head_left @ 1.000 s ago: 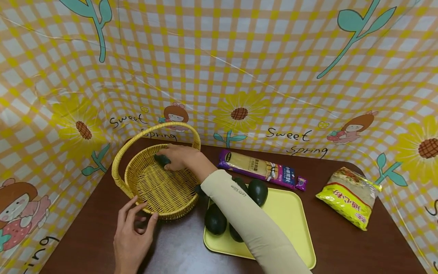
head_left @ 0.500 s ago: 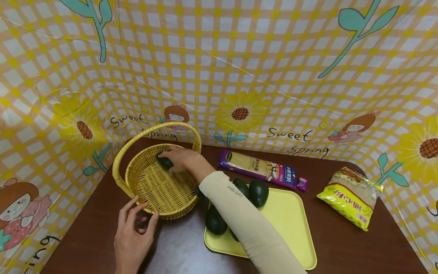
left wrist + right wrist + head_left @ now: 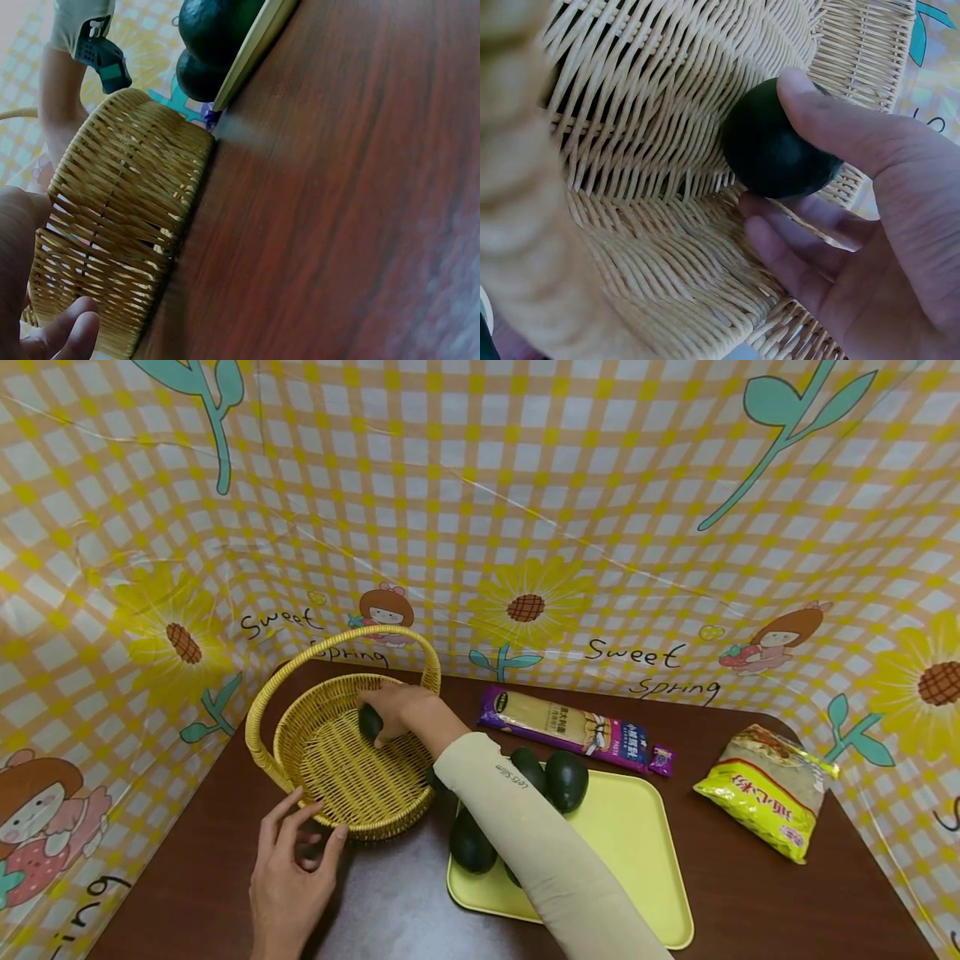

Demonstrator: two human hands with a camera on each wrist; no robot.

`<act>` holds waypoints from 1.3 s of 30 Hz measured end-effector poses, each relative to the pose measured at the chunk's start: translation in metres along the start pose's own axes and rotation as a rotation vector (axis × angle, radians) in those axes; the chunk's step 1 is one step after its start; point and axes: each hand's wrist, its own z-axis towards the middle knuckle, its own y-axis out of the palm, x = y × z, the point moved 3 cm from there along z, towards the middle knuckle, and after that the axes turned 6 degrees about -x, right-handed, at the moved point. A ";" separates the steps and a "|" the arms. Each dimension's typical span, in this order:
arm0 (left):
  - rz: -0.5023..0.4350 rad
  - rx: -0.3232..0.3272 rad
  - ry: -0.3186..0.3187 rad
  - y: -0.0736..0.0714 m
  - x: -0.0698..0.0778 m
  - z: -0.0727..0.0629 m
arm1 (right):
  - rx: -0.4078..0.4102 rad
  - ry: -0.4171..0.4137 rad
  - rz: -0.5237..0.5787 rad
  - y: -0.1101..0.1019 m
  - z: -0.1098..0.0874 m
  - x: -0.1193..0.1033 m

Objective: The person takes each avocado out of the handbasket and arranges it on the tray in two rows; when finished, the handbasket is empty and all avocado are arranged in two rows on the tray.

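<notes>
My right hand reaches into the round yellow wicker basket and grips a dark green avocado against its inner side. The right wrist view shows the thumb over the avocado and the fingers below it, beside the woven wall. At the basket's near left rim, my left hand holds the edge lightly with bent fingers and thumb. Several more avocados lie on the pale yellow tray, partly hidden under the right sleeve.
The basket's tall arched handle rises above it on the left. Behind the tray lies a purple pasta packet. A yellow bag stands to the right on the brown table. Patterned cloth hangs along the back and sides.
My right hand has shifted slightly right and nearer inside the basket, and the avocado in it has turned more upright. The left hand has stayed at the rim.
</notes>
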 end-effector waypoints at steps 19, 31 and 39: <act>0.007 -0.011 0.001 0.000 0.002 0.000 | -0.119 0.024 -0.023 -0.001 -0.008 -0.001; 0.010 -0.017 -0.013 0.000 0.003 -0.001 | -0.098 0.007 0.017 0.002 -0.010 0.003; 0.029 -0.013 -0.004 0.001 0.004 -0.002 | -0.056 -0.019 0.004 0.004 -0.016 0.007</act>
